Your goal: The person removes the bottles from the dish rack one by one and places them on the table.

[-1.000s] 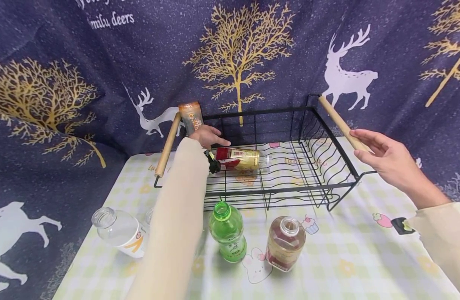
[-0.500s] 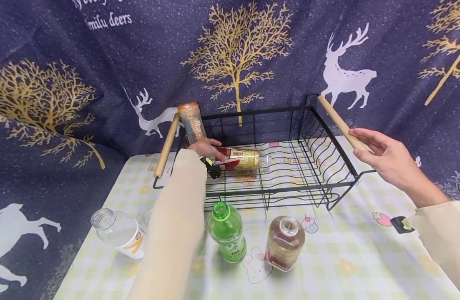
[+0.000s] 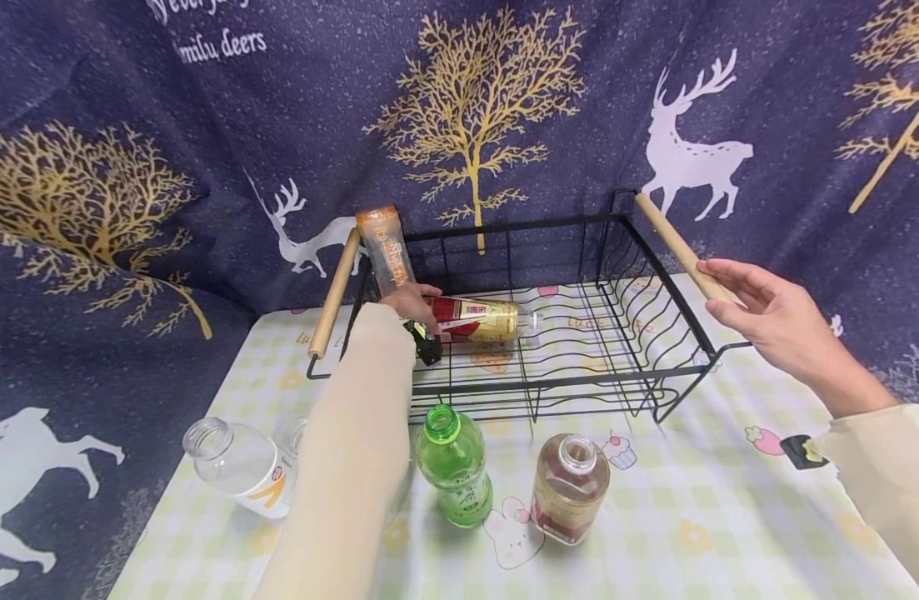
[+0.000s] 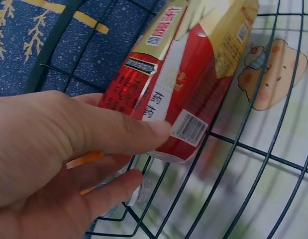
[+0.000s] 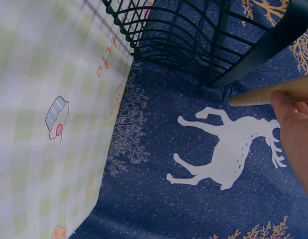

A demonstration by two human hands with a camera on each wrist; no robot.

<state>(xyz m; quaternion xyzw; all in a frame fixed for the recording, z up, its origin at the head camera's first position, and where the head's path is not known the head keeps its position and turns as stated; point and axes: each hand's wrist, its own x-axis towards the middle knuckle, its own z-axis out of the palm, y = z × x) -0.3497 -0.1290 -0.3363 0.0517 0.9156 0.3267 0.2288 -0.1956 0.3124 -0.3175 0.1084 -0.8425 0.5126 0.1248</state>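
Observation:
My left hand (image 3: 412, 304) pinches the base of a red-and-gold plastic bottle (image 3: 477, 319) lying on its side inside a black wire basket (image 3: 564, 382). In the left wrist view, the thumb (image 4: 144, 134) lies across the bottle's red end, with the index finger partly hidden behind it. Beside that hand, a clear bottle with orange print (image 3: 387, 250) leans in the basket's back left corner, its lower end hidden. My right hand (image 3: 777, 321) holds the basket's right wooden handle (image 3: 684, 246) between thumb and fingers.
In front of the basket stand a green bottle (image 3: 455, 467) and a brownish-red bottle (image 3: 571, 487). A clear bottle with a white label (image 3: 242, 467) is at front left, with another partly behind my left sleeve. A deer-patterned cloth (image 3: 279, 100) hangs behind.
My left hand has come down from beside the orange-print bottle onto the end of the red-and-gold bottle. More of the orange-print bottle shows. My right hand stays on the handle.

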